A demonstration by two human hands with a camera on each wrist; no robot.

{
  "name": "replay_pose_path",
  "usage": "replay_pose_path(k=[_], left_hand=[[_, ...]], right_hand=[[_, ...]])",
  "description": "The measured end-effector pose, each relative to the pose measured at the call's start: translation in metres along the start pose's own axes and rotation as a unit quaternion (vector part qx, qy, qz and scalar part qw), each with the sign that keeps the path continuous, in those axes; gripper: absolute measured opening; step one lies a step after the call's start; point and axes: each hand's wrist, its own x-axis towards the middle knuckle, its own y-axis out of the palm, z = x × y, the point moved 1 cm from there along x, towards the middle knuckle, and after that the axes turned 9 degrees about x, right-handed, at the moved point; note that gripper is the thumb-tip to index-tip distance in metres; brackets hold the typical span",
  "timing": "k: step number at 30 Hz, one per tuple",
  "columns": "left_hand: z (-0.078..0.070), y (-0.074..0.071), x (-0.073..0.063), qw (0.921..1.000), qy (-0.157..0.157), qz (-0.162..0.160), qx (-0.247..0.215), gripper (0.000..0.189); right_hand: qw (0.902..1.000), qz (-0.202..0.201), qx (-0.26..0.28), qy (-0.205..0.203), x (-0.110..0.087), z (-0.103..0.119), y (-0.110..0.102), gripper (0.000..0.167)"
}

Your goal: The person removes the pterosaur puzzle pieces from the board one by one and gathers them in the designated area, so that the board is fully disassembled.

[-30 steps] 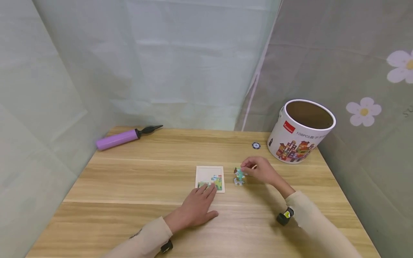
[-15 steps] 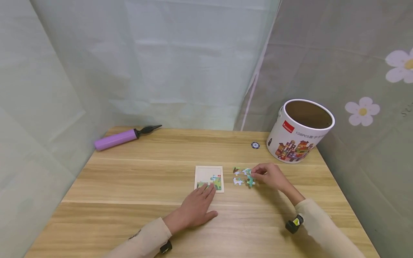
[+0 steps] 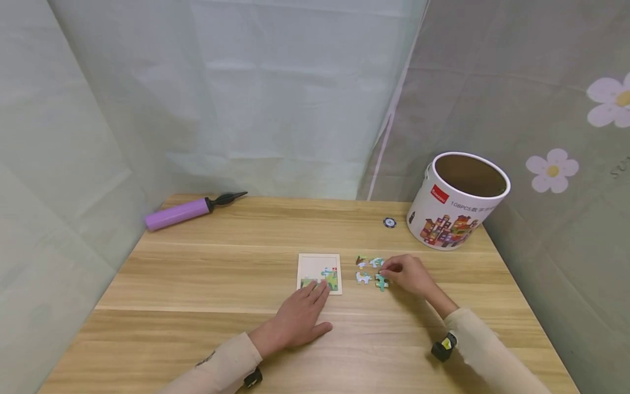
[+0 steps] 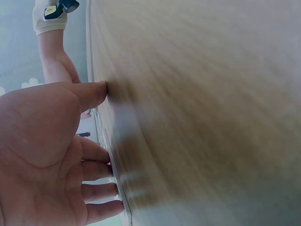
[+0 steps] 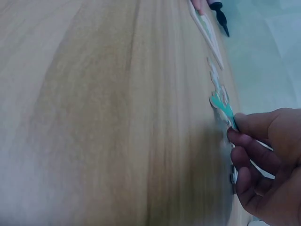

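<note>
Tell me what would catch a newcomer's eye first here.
Probably the big white bucket at the far right corner of the table, then the purple pump at the far left corner. Nearer, the left hand rests on a partly filled puzzle tray, and to its right the right hand pinches a turquoise piece.

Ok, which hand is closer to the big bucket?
Right. The right hand, pinching a puzzle piece, is in front and left of the bucket; the left hand is farther away, touching the puzzle board.
</note>
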Motion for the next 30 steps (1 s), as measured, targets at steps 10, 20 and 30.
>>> replay_pose_path(k=[10,20,30], left_hand=[[0.001,0.003,0.001,1.0000,0.003,0.001,0.008,0.076],[0.000,0.001,0.001,1.0000,0.001,0.001,0.002,0.076],[0.000,0.003,0.002,1.0000,-0.004,0.008,-0.002,0.077]], right_hand=[[0.9985,-0.016,-0.047,-0.022,0.003,0.004,0.003,0.005],[0.9967,0.012,-0.013,-0.079,0.019,0.025,0.001,0.008],[0.9933,0.046,0.050,-0.094,0.041,0.045,0.026,0.018]])
